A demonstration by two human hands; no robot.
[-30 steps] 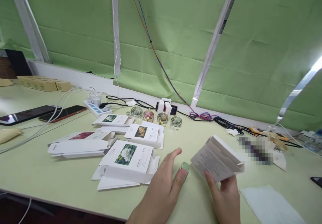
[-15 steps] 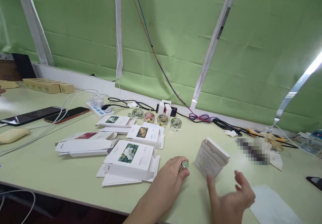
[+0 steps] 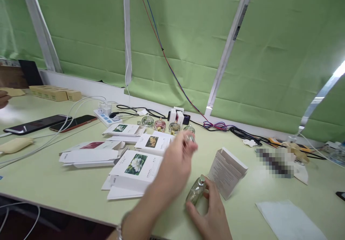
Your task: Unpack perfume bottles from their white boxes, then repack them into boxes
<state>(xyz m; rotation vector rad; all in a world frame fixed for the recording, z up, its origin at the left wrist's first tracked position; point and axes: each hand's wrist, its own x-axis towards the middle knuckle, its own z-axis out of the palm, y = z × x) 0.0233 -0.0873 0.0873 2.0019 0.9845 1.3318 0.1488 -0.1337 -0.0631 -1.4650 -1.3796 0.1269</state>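
My right hand grips a pale green glass perfume bottle, tilted on the table, with thumb and fingers on its sides. Its silver neck points up. My left hand reaches over the table in front of the row of bottles. Its fingers are blurred and pinched together on a small clear cap. Behind it stand a green perfume bottle, a pink one, an amber one and a partly hidden one. An open white box stands right of the held bottle.
White flower-print cartons lie to the left with flaps open. Phones, a power strip and cables lie farther left. A white sheet is at right, black cables behind. Another person's hand shows at far left.
The perfume bottle has passed from my left hand to my right, which was open beside the box. My left hand has moved up and away to the small cap near the bottles.
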